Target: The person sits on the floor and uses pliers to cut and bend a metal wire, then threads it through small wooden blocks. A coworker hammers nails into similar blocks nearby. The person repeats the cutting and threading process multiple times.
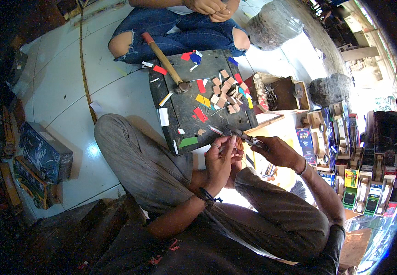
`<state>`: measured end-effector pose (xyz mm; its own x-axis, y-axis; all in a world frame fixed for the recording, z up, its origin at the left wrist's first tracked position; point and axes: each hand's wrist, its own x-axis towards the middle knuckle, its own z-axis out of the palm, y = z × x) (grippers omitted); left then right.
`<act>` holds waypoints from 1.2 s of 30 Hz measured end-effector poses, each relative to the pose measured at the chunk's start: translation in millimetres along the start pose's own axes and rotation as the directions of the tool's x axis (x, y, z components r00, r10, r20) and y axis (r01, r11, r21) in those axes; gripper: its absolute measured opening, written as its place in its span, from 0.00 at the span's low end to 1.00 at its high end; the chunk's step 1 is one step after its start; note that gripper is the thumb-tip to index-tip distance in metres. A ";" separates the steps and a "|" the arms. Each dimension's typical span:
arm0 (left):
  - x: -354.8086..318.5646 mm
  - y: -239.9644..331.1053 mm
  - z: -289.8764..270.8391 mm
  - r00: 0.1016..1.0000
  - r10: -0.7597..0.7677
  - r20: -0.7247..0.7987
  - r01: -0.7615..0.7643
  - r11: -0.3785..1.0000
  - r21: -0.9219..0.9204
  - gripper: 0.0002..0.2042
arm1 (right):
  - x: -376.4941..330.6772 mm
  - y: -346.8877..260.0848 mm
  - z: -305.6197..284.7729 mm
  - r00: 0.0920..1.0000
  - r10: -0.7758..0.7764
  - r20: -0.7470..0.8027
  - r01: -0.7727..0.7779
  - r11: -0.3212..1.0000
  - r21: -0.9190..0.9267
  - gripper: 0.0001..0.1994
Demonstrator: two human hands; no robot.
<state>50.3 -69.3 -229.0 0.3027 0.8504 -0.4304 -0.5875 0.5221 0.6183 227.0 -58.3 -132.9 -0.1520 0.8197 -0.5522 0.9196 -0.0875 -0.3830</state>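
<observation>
Pointing to ten o'clock, pliers [249, 139] sat clasped in the right hand [277, 151], left hand [219, 164] curled at their seven, grasp unclear.

My pliers [248, 137] are grey, the surface [174, 126] black; on it lie tan wooden blocks [226, 87] and a green strip [188, 141].

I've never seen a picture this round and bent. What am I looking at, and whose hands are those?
There's no robot here: a wide fisheye camera on a person's head looks down, which bends straight edges. The left hand and right hand near the centre are the wearer's own; another person's hands show at the top. On the dark board lie a hammer, small wooden blocks and coloured scraps. The right hand grips a pliers-like tool; whether the left holds anything is unclear.
</observation>
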 end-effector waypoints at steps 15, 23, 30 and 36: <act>1.7 -4.3 -3.3 1.000 -0.005 -0.013 0.005 0.999 0.041 0.14 | 8.9 1.8 9.1 0.995 -0.082 -0.048 0.083 0.997 0.006 0.13; 0.9 0.1 -2.5 1.000 -0.002 -0.023 0.004 0.997 0.082 0.12 | 10.7 -1.6 8.0 0.998 -0.015 0.058 0.011 0.996 0.084 0.16; -1.6 0.7 -7.6 0.998 -0.059 -0.001 0.059 0.996 0.063 0.12 | 19.3 0.4 19.6 1.000 -0.005 0.000 0.005 0.997 0.083 0.21; -0.3 -3.5 -5.8 0.999 -0.050 0.004 0.050 0.999 -0.011 0.14 | 29.2 8.6 24.3 0.990 -0.125 -0.065 0.124 0.992 -0.014 0.18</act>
<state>47.9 -71.8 -234.8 0.3352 0.8234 -0.4579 -0.5801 0.5633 0.5883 221.7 -48.9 -170.3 -0.2417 0.8594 -0.4506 0.8987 0.0231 -0.4380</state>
